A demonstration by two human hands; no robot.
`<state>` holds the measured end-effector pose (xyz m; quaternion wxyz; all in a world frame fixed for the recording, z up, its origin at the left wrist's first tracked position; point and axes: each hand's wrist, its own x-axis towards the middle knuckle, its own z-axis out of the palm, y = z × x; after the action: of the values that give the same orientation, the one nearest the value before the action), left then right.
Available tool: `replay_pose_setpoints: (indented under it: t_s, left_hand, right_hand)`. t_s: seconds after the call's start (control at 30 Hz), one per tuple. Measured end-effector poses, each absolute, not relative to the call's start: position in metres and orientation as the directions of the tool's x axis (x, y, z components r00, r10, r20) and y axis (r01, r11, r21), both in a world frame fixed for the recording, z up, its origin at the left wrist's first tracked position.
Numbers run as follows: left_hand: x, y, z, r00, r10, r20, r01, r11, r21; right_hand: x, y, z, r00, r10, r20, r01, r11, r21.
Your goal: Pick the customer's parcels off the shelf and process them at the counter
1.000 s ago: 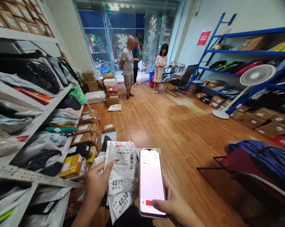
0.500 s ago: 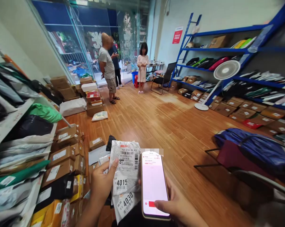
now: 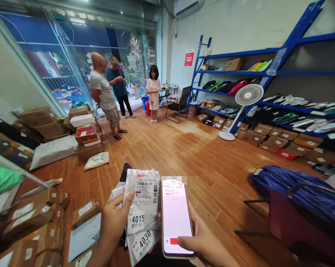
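Clamping label-up parcel bags in closed left hand; cradling phone alongside in curled right hand, presumably for comparison.

Labelled cardboard boxes are piled on the wooden floor just left of the left hand, a blue fabric bundle is draped over a dark frame right of the right hand, and well beyond both a white pedestal fan is stood before blue shelving.
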<state>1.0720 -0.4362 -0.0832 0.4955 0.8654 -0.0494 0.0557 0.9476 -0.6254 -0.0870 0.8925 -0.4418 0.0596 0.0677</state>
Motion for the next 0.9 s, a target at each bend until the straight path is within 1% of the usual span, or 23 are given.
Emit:
replay_pose_setpoints:
  t_s: [0.17,0.33,0.43,0.53,0.63,0.77,0.83,0.9]
  left_hand:
    - [1.135,-0.477,-0.075,0.998,0.019,0.065,-0.046,-0.512,0.858]
    - [1.202,-0.508,-0.078,0.996,0.055,0.071,-0.032,-0.525,0.85]
    - [1.257,-0.525,-0.084,0.998,0.043,0.043,-0.013,-0.548,0.837]
    - [1.321,-0.542,-0.088,0.997,0.027,0.072,-0.045,-0.558,0.829]
    - [1.389,-0.56,-0.088,0.995,0.013,0.097,-0.073,-0.568,0.82]
    - [1.476,-0.585,-0.086,0.99,-0.067,0.12,-0.136,-0.598,0.79]
    - [1.513,-0.599,-0.085,0.989,-0.097,0.113,-0.149,-0.608,0.78]
    - [1.546,-0.613,-0.085,0.991,-0.095,0.098,-0.135,-0.614,0.778]
  right_hand:
    - [1.012,-0.667,-0.079,0.986,0.065,-0.154,-0.161,0.619,-0.769]
    - [1.078,-0.7,-0.082,0.986,0.073,-0.147,-0.161,0.618,-0.77]
    - [1.129,-0.72,-0.085,0.99,0.06,-0.13,-0.139,0.634,-0.761]
    - [1.189,-0.739,-0.089,0.989,0.028,-0.142,-0.124,0.664,-0.737]
    - [1.253,-0.757,-0.091,0.983,-0.039,-0.181,-0.102,0.703,-0.704]
    - [1.332,-0.778,-0.086,0.96,-0.168,-0.222,-0.026,0.742,-0.67]
    - [1.367,-0.79,-0.084,0.933,-0.226,-0.281,-0.017,0.751,-0.66]
    - [1.4,-0.803,-0.086,0.878,-0.306,-0.369,-0.008,0.76,-0.649]
